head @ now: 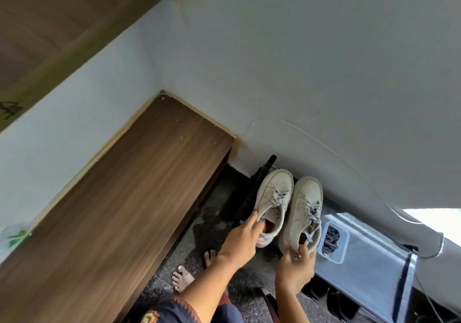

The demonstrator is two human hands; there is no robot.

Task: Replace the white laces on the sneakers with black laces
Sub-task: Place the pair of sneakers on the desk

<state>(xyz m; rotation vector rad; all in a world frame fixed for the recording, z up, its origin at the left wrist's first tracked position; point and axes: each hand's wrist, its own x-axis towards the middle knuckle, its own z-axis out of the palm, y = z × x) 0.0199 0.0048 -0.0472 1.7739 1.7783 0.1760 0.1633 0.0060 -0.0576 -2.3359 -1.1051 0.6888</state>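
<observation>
I'm gripping 2 sneakers: left hand point(243, 235) clamping left sneaker point(273, 203) collar, right hand point(296, 260) clamping right sneaker point(305, 210) heel. Black laces point(330, 239) boxed at 3 o'clock. I'm keeping both level, setting down first.

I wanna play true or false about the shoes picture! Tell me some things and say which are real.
1. Each of the hands holds a sneaker. True: left hand on the left sneaker, right hand on the right sneaker.
2. The sneakers already have black laces. False: their laces are pale.
3. The black laces lie in a clear container. True.
4. The container sits on the wooden bench. False: it sits on the metal surface.
</observation>
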